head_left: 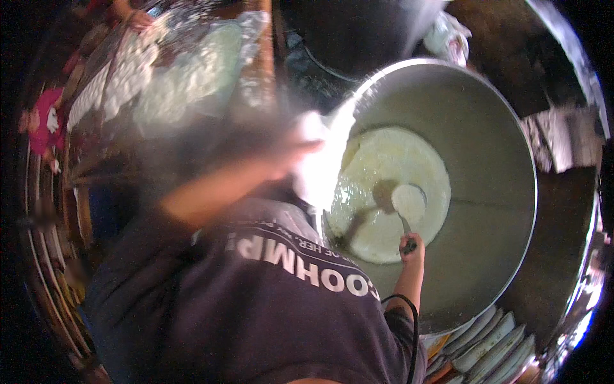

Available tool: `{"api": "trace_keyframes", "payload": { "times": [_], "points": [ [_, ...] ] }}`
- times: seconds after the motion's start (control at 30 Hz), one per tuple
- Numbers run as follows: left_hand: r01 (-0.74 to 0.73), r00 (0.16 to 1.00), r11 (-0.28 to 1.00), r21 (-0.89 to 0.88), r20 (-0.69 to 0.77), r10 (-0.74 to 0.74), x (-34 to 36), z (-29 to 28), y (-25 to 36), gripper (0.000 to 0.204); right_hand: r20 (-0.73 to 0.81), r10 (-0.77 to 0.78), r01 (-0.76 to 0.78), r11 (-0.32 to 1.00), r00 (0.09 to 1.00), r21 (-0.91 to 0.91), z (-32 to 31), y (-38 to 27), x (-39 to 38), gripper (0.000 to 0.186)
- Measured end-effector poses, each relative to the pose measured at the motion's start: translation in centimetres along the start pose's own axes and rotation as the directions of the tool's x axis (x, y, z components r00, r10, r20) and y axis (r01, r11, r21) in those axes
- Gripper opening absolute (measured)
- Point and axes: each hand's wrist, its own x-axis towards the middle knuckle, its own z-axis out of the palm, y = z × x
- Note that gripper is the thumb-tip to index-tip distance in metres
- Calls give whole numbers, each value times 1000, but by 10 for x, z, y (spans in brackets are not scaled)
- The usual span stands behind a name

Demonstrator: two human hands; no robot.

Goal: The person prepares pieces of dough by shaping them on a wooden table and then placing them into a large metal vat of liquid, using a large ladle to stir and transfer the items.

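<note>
A large round metal vat [492,205] stands in front of me, with pale whitish liquid [409,157] at its bottom. My right hand [412,247] reaches into it, closed round the dark handle of a ladle [409,201]. The ladle's round bowl looks full of pale liquid or curd and sits at or just over the surface. At the vat's left rim is my left hand [291,153], smeared by motion. It is against a bright white, cloth-like thing [323,173] on that rim; whether its fingers grip this is not clear.
Beyond the rim stands another big dark vessel [358,32], with a white plastic bag [448,38] beside it. A tray of white lumpy material [185,77] lies far left, near another person's hand [139,20]. Stacked long grey pieces [492,345] lie at lower right.
</note>
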Motion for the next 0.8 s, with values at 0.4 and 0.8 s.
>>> {"api": "trace_keyframes", "payload": {
  "times": [0.4,0.8],
  "points": [
    [-424,761,834,-353,360,539,-12,-41,200,46,144,-446,466,808,884,-359,104,-43,-220,18],
    [-109,992,971,212,-44,121,31,-413,188,54,751,179,5,972,636,-236,377,12,-351,59]
  ]
}}
